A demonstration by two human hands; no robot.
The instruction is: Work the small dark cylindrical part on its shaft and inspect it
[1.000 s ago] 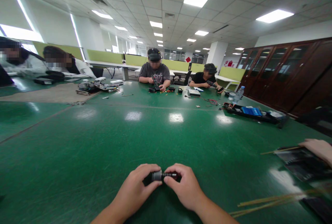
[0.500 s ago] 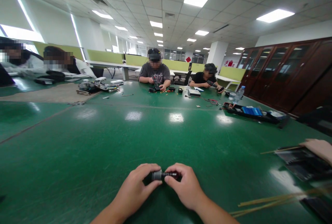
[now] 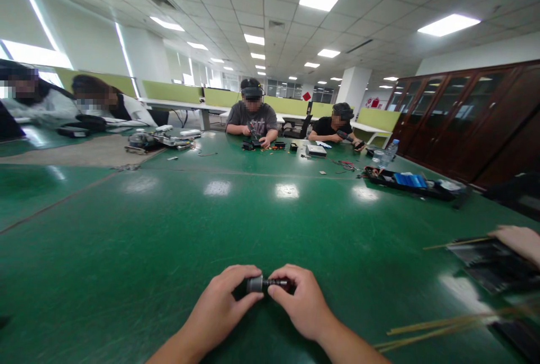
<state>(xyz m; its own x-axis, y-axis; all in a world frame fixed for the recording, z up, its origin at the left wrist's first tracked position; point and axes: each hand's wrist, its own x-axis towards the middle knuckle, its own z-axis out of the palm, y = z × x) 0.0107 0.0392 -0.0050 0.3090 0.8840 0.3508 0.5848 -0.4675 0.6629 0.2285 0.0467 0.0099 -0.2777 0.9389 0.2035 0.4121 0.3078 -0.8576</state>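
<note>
A small dark cylindrical part (image 3: 255,284) with a wide grey end lies between my hands, low in the middle of the view. My left hand (image 3: 225,302) grips the wide end between thumb and fingers. A narrower, ribbed black shaft (image 3: 277,283) extends to the right from it, and my right hand (image 3: 301,302) pinches that shaft with thumb and curled fingers. The two thumbs are close together, below the part. Whether the wide end and the shaft are one piece I cannot tell. Beneath is the green table (image 3: 169,251).
At the right edge another person's hand (image 3: 517,243) rests on a black object (image 3: 489,263), with thin yellowish sticks (image 3: 442,327) nearer me. Farther off are a black tray (image 3: 422,187), a bottle (image 3: 390,153), electronic parts (image 3: 156,139) and several people seated around the table.
</note>
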